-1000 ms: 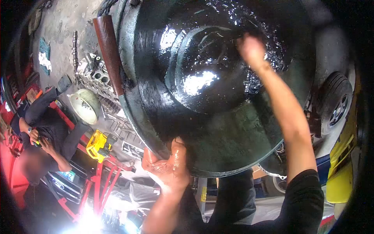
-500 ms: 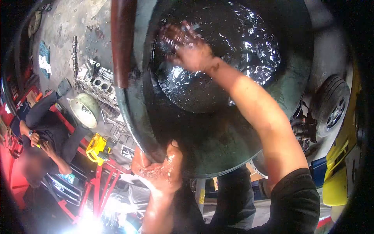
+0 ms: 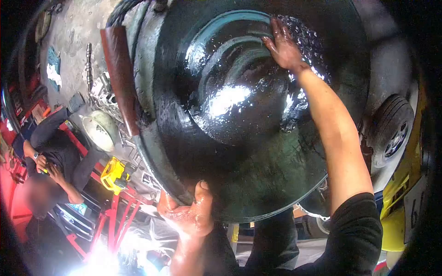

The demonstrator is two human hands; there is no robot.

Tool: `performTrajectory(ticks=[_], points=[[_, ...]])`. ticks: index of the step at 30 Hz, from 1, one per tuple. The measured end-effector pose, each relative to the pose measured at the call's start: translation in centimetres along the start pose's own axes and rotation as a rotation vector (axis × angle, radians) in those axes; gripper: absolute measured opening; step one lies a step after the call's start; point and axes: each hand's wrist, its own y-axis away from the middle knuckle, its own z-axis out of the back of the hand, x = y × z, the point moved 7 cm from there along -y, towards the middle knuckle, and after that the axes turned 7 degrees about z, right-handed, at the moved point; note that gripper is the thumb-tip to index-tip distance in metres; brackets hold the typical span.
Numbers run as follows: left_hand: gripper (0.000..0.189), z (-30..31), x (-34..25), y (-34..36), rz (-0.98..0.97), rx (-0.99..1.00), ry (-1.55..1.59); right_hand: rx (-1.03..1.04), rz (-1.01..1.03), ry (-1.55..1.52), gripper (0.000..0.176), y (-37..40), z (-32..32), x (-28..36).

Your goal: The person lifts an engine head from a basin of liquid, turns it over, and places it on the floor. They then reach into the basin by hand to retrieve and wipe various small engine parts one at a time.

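Note:
A large dark bucket [image 3: 258, 184] is tipped so that I look into its wet, shiny inside. A brown sleeve [image 3: 119, 78] covers part of its handle at the left rim. My left hand [image 3: 186, 216] is closed around the near rim, thumb over the inner side and fingers underneath; its skin is wet. Inside, my right hand [image 3: 287, 53] lies flat with its fingers stretched, at the far right of the bottom. Dark liquid [image 3: 306, 46] glistens beside that hand. Ring-shaped ridges show on the bucket's bottom.
Another person [image 3: 55, 161] sits at the left, both hands together. Near them are a pale bowl [image 3: 97, 131], an engine block [image 3: 105, 94], a yellow tool [image 3: 114, 175] and a red frame [image 3: 113, 221]. A wheel [image 3: 393, 131] stands at the right.
My right hand has moved right across the bucket's inside. The bucket has tilted, its liquid has run to the right, and the ridged bottom shows. My left hand keeps its grip.

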Motion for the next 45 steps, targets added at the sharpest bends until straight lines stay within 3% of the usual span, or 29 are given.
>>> performTrajectory(ticks=[2,5,8,11,14,16,17,19,21,23,25,27,28,29,31,32,34,35,37,39,40,43,45], points=[[0.017,0.0,0.3,0.3,0.008,-0.018,0.045,0.117,-0.072,-0.025,0.086,1.0,-1.0,-2.3],[0.016,0.1,0.8,0.7,0.09,-0.005,0.018,0.029,-0.056,-0.031,0.089,2.1,-6.1,-8.2],[0.016,-0.4,0.7,1.5,0.184,-0.014,0.145,0.126,-0.279,-0.171,0.09,6.6,-4.2,-7.0],[0.016,-0.2,0.2,2.1,0.024,0.001,0.052,0.095,-0.426,-0.28,0.09,8.3,-2.5,-4.2],[0.016,-0.2,-0.4,2.6,-0.043,0.021,0.023,-0.092,-0.237,-0.294,0.069,11.3,0.9,7.3],[0.016,-0.6,-0.8,2.8,0.003,0.014,0.09,0.249,0.074,-0.37,0.052,12.0,1.4,15.3],[0.016,-0.7,-0.8,2.8,0.04,0.002,0.137,0.495,0.056,-0.442,0.048,12.1,0.1,18.3],[0.017,-0.6,-1.7,2.5,-0.029,0.021,0.083,-0.173,0.513,0.026,0.056,10.8,-2.3,21.7],[0.026,-0.5,-0.7,2.0,0.045,0.068,0.056,-0.116,0.494,-0.08,0.057,8.5,-3.2,21.1],[0.047,-0.1,1.6,1.9,0.267,0.15,0.06,-0.187,0.454,-0.009,0.059,6.3,-3.4,20.1],[0.048,0.0,1.5,1.1,0.238,0.144,-0.019,-0.305,0.315,0.902,0.061,5.0,-2.3,18.5],[0.05,0.1,1.6,0.9,0.202,0.118,-0.037,-0.145,0.343,0.298,0.062,4.0,-1.2,16.5],[0.051,0.3,1.7,0.9,0.19,0.107,-0.067,-0.065,0.257,0.357,0.064,3.6,-0.3,15.8],[0.051,0.4,1.9,0.8,0.183,0.1,-0.129,-0.326,0.327,0.298,0.066,2.8,-1.3,13.4],[0.052,0.4,1.3,0.6,-0.048,0.115,-0.297,-0.266,0.244,0.303,0.067,0.9,-2.0,9.1],[0.051,0.2,1.0,0.9,-0.272,0.132,-0.402,-0.257,0.194,0.202,0.067,0.5,-1.7,6.8],[0.037,-0.1,0.3,1.0,-0.358,0.103,-0.338,-0.253,0.117,-0.053,0.069,-0.4,-2.2,0.8],[0.023,-0.4,-0.4,0.6,-0.22,0.062,-0.172,-0.126,0.009,-0.134,0.071,0.0,-3.0,-2.1],[0.019,-0.4,0.6,0.5,0.02,0.058,-0.012,0.024,-0.023,-0.149,0.071,2.5,-1.4,-3.2],[0.039,-0.1,2.2,1.2,0.222,0.137,-0.024,0.023,-0.045,-0.155,0.069,4.4,-2.2,-5.8],[0.038,-0.1,2.2,1.5,0.16,0.134,-0.078,-0.021,-0.056,-0.158,0.068,5.1,-3.2,-7.2],[0.035,0.3,1.8,1.9,0.014,0.113,-0.137,0.099,-0.178,-0.056,0.065,6.1,-4.4,-6.9],[0.034,-0.1,1.1,2.2,0.006,0.119,-0.027,-0.147,-0.254,-0.164,0.069,7.4,-0.5,-1.0]])
